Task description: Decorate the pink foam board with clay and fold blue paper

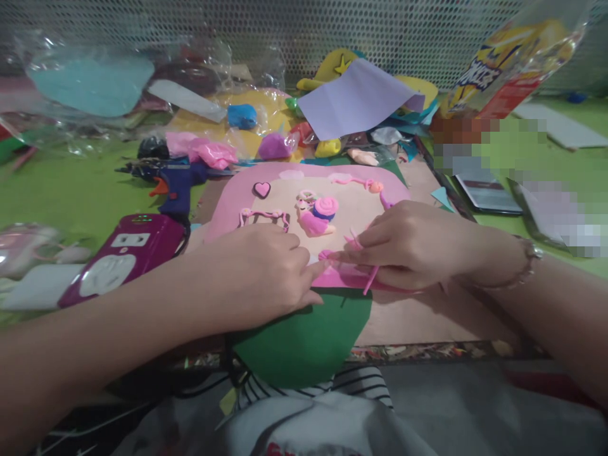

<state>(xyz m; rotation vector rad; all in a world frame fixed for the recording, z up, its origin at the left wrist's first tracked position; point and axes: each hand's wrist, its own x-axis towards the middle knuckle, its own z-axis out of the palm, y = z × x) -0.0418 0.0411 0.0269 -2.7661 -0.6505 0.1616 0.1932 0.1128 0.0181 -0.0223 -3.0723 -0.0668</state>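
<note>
Two bare hands meet in the head view over one pink-bordered panel (228, 202), which lies on the work surface, a dark green sheet (299, 348) sticking out at its near edge. On the panel are one snail-like figure (317, 214) with a pink spiral, one dark-edged pink heart (261, 190) and one pink braided strip (263, 214) close to the left hand (270, 269). One small pink clay piece (327, 254) sits at the near part of the panel, between the hands.

The left hand is loosely bent, palm down, its index finger and thumb apart; the index finger reaches beside the clay piece, contact unclear. The right hand (403, 244) is mostly closed, pinching one thin pink strand (371, 280), with its index finger extended to the clay piece.

Of containers, one clear plastic bag (565, 44) at the far right has yellow printed packaging (494, 63) inside. At the far left, clear plastic wrap (45, 47) covers one light blue sheet (92, 79). One blue lump (242, 116), one purple lump (275, 146) and one yellow lump (327, 148) lie beyond the panel. One blue glue gun (175, 183) and one purple power strip (126, 256) are to the left.
</note>
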